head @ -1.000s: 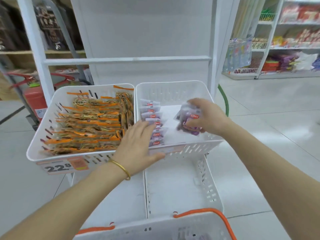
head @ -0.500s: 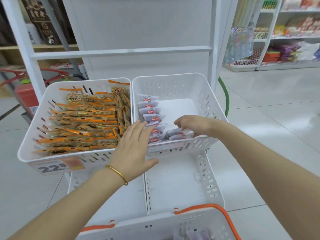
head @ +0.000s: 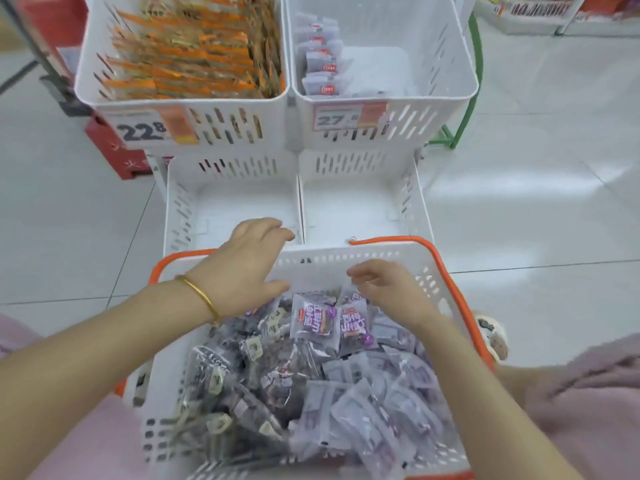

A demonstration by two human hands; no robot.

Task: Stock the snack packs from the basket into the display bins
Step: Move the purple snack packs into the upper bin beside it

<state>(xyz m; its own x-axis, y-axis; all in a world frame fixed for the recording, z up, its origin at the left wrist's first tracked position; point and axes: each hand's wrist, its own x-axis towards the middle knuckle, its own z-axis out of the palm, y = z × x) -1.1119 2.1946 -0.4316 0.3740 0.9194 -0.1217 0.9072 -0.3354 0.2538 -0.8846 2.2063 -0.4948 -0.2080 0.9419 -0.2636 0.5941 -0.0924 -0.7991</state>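
Your hands are apart over the far end of the white, orange-handled basket (head: 329, 263), which sits low in front of you above a pale tiled floor (head: 536, 202). Your left hand (head: 242, 268), a gold bangle (head: 201, 296) at its wrist, hangs across the far rim with fingers loosely curved and nothing in them. Your right hand (head: 384, 289) is lower, fingers bent just above the snack packs (head: 313, 320) heaped in the basket; you cannot tell whether its fingertips pinch the topmost one. Beyond the basket stand two lower bins (head: 180, 202) side by side, and above them two more: the upper left bin (head: 225, 105) is packed with orange packs (head: 194, 46), and the upper right bin (head: 450, 81) holds one row of purple packs (head: 320, 64) along its left wall. Price tags (head: 142, 129) hang on both upper fronts
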